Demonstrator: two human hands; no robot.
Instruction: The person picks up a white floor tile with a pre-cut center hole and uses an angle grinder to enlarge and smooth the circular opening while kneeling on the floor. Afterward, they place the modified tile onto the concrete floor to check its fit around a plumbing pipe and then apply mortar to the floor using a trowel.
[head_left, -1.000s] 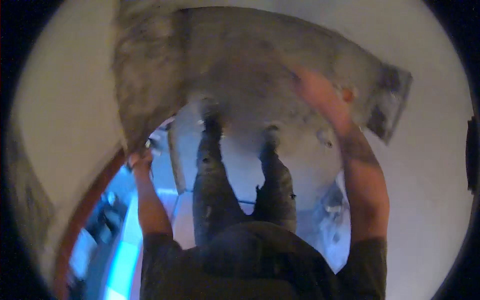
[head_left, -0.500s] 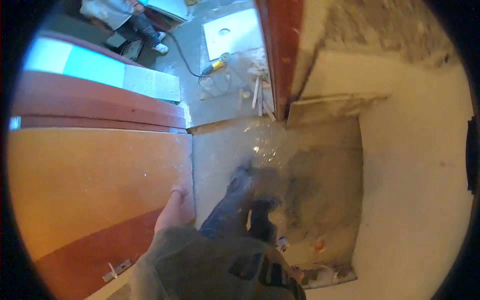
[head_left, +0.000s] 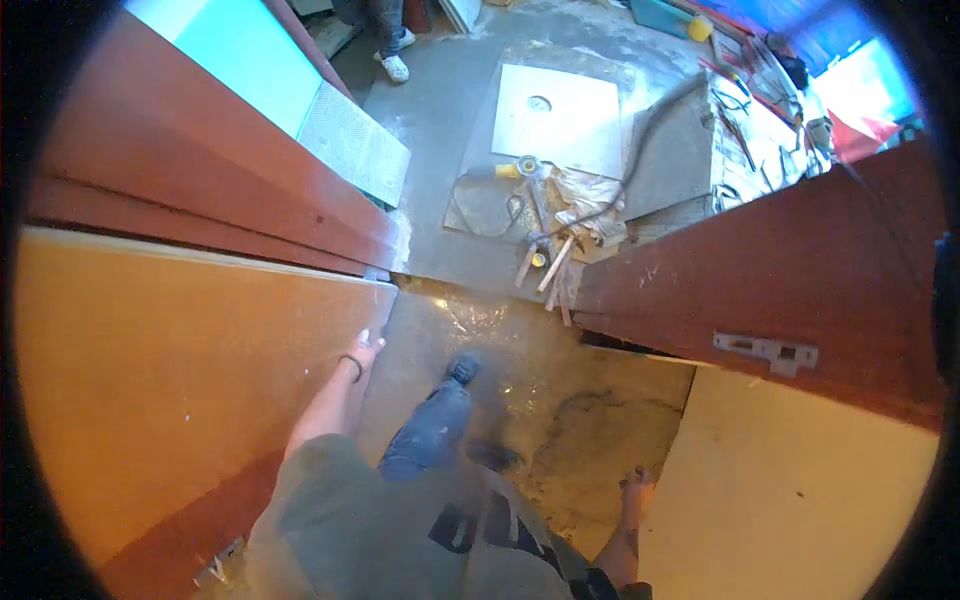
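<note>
My left hand (head_left: 364,352), with a dark band at the wrist, is at the free edge of an orange-and-red door (head_left: 190,350). Its fingers are spread, and it holds nothing that I can see. My right hand (head_left: 637,481) hangs low over the wet floor, beside the pale wall panel (head_left: 790,470). Its fingers are small and dark here, so their pose and anything in them cannot be made out. My jeans leg (head_left: 428,430) is stretched forward on the floor between the hands.
Through the doorway lie a white tile (head_left: 585,125) with a round mark, a yellow power tool (head_left: 512,171) with a cord, and wooden strips (head_left: 556,268). A red-brown door frame (head_left: 800,270) stands right. Another person's shoe (head_left: 396,68) shows far left. The floor (head_left: 470,310) shines wet.
The view has turned towards the doorway, showing more of the room beyond. My left hand is further along the door edge. My right hand now shows plainly beside the wall panel.
</note>
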